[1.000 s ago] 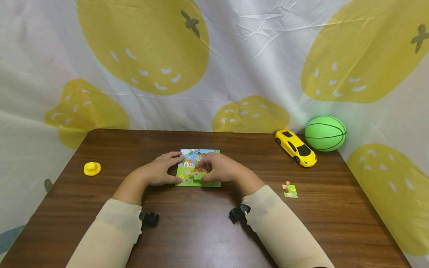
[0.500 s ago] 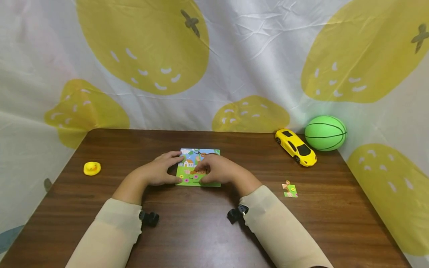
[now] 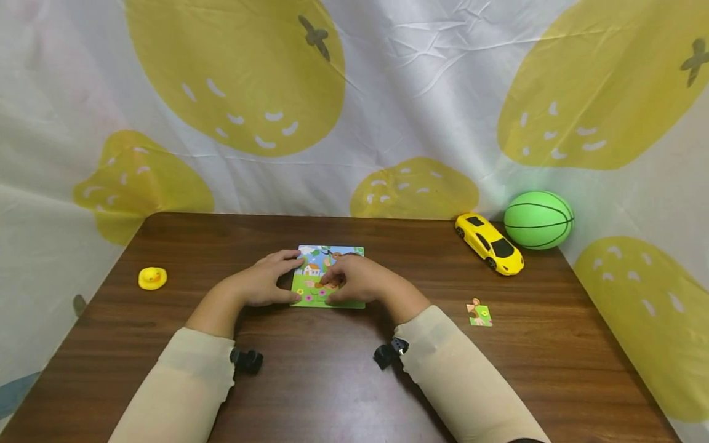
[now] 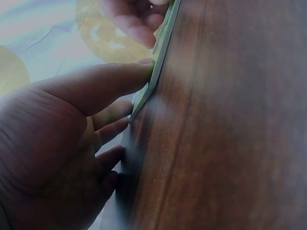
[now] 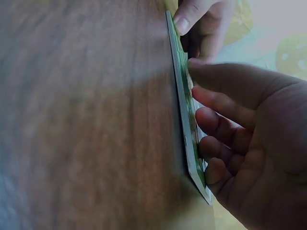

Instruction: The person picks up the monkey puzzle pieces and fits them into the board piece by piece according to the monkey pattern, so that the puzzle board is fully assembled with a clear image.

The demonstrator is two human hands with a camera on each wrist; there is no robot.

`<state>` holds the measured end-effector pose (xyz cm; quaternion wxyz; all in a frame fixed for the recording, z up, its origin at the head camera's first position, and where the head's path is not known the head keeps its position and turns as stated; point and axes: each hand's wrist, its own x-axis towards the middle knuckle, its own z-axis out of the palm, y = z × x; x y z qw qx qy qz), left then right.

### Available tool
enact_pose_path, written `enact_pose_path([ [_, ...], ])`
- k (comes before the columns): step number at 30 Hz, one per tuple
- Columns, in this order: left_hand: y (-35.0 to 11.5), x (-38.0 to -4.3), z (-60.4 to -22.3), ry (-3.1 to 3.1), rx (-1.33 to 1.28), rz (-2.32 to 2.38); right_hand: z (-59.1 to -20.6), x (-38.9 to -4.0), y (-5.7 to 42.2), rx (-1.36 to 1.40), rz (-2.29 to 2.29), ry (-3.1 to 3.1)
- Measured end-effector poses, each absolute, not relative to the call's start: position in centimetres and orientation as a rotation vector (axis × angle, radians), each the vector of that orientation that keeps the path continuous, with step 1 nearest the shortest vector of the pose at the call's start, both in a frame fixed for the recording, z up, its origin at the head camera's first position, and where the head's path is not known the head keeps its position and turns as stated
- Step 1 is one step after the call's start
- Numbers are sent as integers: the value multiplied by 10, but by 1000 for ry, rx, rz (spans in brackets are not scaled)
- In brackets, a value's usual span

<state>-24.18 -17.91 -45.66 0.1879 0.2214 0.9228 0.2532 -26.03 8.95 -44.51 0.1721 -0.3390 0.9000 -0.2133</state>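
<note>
A small square jigsaw puzzle (image 3: pixel 312 269), printed with a house, sky and flowers on grass, lies on the table in the head view. My left hand (image 3: pixel 260 282) rests at its left side, thumb on the near left corner and fairly straight fingers along the edge. Over the puzzle's right half, my right hand (image 3: pixel 362 280) pinches a green flowered puzzle piece (image 3: pixel 322 294) between thumb and curled fingers, low against the board. The right wrist view shows the thumb and fingertips right at the puzzle's top face (image 5: pixel 188 103). The right hand covers much of the picture.
A loose puzzle piece (image 3: pixel 479 312) lies to the right on the brown table (image 3: pixel 310 381). Behind it are a yellow toy car (image 3: pixel 489 244) and a green ball (image 3: pixel 538 220). A yellow rubber duck (image 3: pixel 152 279) sits at the left. A patterned curtain (image 3: pixel 266 184) hangs behind.
The right hand has shifted slightly left and down with the puzzle piece, which now lies closer to flush with the picture. The left hand has stayed put.
</note>
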Motion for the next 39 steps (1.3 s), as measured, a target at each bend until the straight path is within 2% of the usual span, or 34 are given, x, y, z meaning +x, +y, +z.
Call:
enact_pose_path([
  [22, -179, -243, -459, 2601, 616, 702, -438, -257, 96, -996, -589, 2538],
  [29, -178, -242, -458, 2604, 624, 692, -424, -247, 135, -938, -772, 2553],
  [39, -179, -242, -458, 2614, 634, 685, -409, -228, 229, -683, -894, 2610],
])
